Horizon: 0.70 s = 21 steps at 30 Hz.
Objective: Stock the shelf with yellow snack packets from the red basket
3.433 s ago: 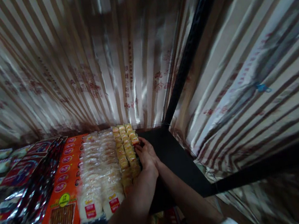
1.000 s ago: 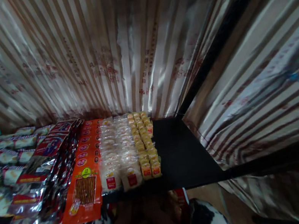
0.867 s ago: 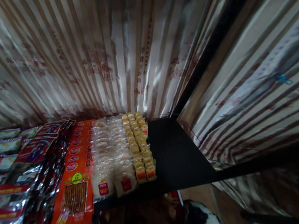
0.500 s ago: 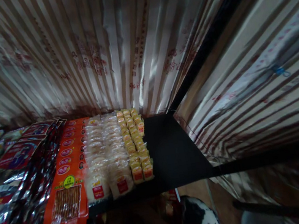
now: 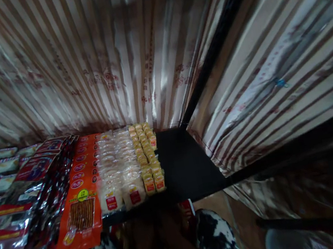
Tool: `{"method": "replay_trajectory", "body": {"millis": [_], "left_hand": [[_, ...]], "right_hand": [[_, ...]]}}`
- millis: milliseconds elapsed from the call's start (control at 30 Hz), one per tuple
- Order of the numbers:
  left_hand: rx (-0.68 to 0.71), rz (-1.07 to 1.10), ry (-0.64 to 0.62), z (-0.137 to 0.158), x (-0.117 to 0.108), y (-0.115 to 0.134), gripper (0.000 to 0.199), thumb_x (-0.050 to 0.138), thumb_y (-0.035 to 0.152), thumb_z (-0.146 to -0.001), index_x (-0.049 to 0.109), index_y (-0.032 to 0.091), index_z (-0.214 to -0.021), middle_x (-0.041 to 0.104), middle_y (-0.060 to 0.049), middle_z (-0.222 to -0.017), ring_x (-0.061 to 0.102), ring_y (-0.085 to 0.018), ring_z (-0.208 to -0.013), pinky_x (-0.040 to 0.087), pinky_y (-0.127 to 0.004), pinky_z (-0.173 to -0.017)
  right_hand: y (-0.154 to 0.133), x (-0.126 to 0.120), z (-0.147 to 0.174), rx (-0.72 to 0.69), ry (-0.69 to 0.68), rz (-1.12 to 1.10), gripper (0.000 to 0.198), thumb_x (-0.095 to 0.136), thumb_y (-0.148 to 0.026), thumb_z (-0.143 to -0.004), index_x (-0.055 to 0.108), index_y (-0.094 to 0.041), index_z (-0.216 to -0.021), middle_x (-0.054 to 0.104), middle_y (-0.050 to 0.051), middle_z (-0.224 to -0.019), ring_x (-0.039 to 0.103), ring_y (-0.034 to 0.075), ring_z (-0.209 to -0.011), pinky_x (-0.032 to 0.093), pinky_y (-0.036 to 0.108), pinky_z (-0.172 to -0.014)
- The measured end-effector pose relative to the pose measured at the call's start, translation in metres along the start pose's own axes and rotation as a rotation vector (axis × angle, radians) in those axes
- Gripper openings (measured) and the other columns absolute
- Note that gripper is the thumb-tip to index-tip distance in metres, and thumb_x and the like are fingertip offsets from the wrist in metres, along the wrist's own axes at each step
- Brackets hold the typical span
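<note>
My left hand (image 5: 143, 235) and my right hand (image 5: 169, 228) are low between my knees, in deep shadow below the shelf's front edge. Their fingers are too dark to make out, so what they hold, if anything, is hidden. Close by the right hand is a red and white package edge (image 5: 188, 210). Dim yellowish packets (image 5: 124, 237) show beside the left hand. Above the hands, on the black shelf (image 5: 189, 163), stand rows of small yellow packets (image 5: 154, 182) and two rows of pale clear-wrapped packets (image 5: 134, 194).
Left of these lie an orange snack bag (image 5: 81, 214), dark shiny bags (image 5: 32, 186) and white packets (image 5: 3, 166). Striped plastic sheeting (image 5: 103, 58) hangs behind and to the right. A black post (image 5: 207, 61) rises at the shelf's back corner. A pale rounded object (image 5: 281, 244) sits at lower right.
The view has shifted slightly, showing more of the left-hand goods. Both hands stay low in the shadow below the shelf, a little closer to its front edge.
</note>
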<state>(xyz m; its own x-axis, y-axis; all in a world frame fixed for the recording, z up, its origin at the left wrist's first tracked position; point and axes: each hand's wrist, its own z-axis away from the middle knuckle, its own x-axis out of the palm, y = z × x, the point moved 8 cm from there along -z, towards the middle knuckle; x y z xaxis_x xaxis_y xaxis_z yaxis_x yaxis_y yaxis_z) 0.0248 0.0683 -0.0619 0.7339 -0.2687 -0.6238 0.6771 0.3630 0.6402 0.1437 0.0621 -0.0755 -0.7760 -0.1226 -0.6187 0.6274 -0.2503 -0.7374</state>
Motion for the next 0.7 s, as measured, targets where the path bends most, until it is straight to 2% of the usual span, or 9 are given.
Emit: {"method": "replay_trajectory", "body": {"millis": [67, 167, 300, 400, 500, 600, 700], "left_hand": [[-0.003, -0.018, 0.041, 0.016, 0.003, 0.007, 0.037, 0.045, 0.023, -0.080, 0.060, 0.017, -0.113, 0.059, -0.011, -0.124, 0.049, -0.023, -0.121, 0.033, -0.034, -0.106], [0.048, 0.035, 0.093, 0.042, 0.003, 0.016, 0.042, 0.042, 0.021, -0.080, 0.057, 0.014, -0.119, 0.053, -0.012, -0.131, 0.045, -0.022, -0.126, 0.031, -0.031, -0.107], [0.160, 0.124, 0.057, 0.067, 0.002, 0.034, 0.039, 0.042, 0.025, -0.081, 0.060, 0.016, -0.114, 0.060, -0.013, -0.122, 0.054, -0.024, -0.115, 0.040, -0.034, -0.100], [0.219, 0.188, 0.050, 0.077, -0.002, 0.053, 0.036, 0.044, 0.028, -0.080, 0.062, 0.019, -0.109, 0.063, -0.010, -0.117, 0.055, -0.022, -0.113, 0.040, -0.033, -0.100], [0.294, 0.260, 0.055, 0.082, -0.003, 0.072, 0.036, 0.044, 0.033, -0.081, 0.062, 0.018, -0.107, 0.063, -0.009, -0.117, 0.055, -0.022, -0.112, 0.040, -0.034, -0.101], [0.356, 0.318, 0.050, 0.083, -0.001, 0.090, 0.041, 0.045, 0.036, -0.080, 0.058, 0.015, -0.112, 0.063, -0.012, -0.116, 0.058, -0.023, -0.109, 0.042, -0.035, -0.098], [0.394, 0.355, 0.107, 0.087, -0.008, 0.106, 0.045, 0.045, 0.036, -0.080, 0.053, 0.013, -0.118, 0.065, -0.014, -0.111, 0.060, -0.022, -0.105, 0.045, -0.036, -0.094]], "right_hand": [[-0.007, -0.012, 0.010, 0.016, -0.031, -0.069, 0.038, 0.038, -0.017, -0.077, 0.069, -0.014, -0.100, 0.068, 0.016, -0.107, 0.062, 0.025, -0.104, 0.044, 0.037, -0.095], [-0.015, -0.030, 0.028, -0.025, 0.017, -0.196, 0.037, 0.042, -0.020, -0.074, 0.069, -0.015, -0.099, 0.068, 0.014, -0.107, 0.062, 0.025, -0.103, 0.044, 0.037, -0.097], [-0.009, -0.051, 0.051, 0.003, 0.086, -0.343, 0.037, 0.049, -0.023, -0.069, 0.068, -0.018, -0.101, 0.068, 0.011, -0.108, 0.061, 0.026, -0.104, 0.044, 0.039, -0.097], [-0.004, -0.070, 0.064, 0.034, 0.115, -0.385, 0.037, 0.056, -0.027, -0.065, 0.069, -0.020, -0.100, 0.068, 0.010, -0.109, 0.061, 0.028, -0.105, 0.046, 0.041, -0.096], [-0.008, -0.093, 0.071, 0.002, 0.130, -0.421, 0.035, 0.061, -0.036, -0.066, 0.069, -0.021, -0.096, 0.070, 0.010, -0.103, 0.063, 0.029, -0.100, 0.050, 0.040, -0.090], [-0.013, -0.117, 0.076, -0.035, 0.156, -0.455, 0.034, 0.063, -0.045, -0.066, 0.069, -0.023, -0.090, 0.072, 0.008, -0.093, 0.065, 0.028, -0.091, 0.052, 0.039, -0.083], [-0.022, -0.138, 0.077, -0.071, 0.196, -0.537, 0.039, 0.064, -0.049, -0.066, 0.067, -0.020, -0.092, 0.072, 0.007, -0.086, 0.066, 0.026, -0.084, 0.053, 0.038, -0.079]]}}
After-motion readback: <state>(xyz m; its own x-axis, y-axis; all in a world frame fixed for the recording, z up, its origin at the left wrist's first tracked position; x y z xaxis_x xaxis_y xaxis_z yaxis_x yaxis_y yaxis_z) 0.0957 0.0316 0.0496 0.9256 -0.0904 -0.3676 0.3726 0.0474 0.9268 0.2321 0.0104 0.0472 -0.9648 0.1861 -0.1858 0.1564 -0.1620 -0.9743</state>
